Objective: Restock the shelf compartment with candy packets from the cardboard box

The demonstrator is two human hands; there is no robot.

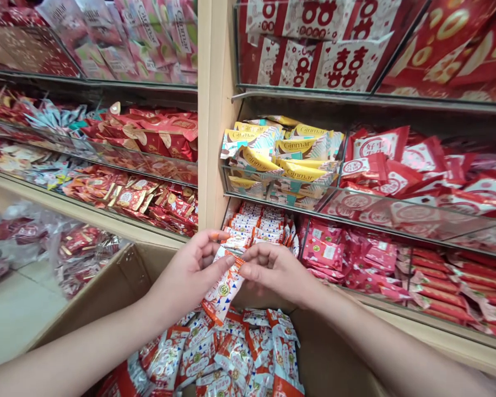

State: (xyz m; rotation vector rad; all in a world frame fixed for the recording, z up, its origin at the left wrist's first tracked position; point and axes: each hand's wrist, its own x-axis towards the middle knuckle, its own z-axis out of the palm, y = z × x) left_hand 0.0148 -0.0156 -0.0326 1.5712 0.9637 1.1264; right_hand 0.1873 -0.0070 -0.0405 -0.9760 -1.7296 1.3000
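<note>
A small white and orange packet [224,289] hangs tilted over an open cardboard box [103,295]. My left hand [204,264] is closed on it, thumb across its upper part. The fingers of my right hand [268,267] are pinched together at the packet's upper right edge, touching it. Below lie several loose packets [235,353] of the same kind inside the box. Just behind my hands, upright rows of matching packets [262,220] fill a compartment of the lowest shelf.
Yellow packets [297,146] sit on the shelf above, red and white ones [380,146] beside them. Pink packets [326,245] lie right of the rows. A wooden post [210,110] divides the shelves. Plastic bags of red packets [82,242] rest on the floor at left.
</note>
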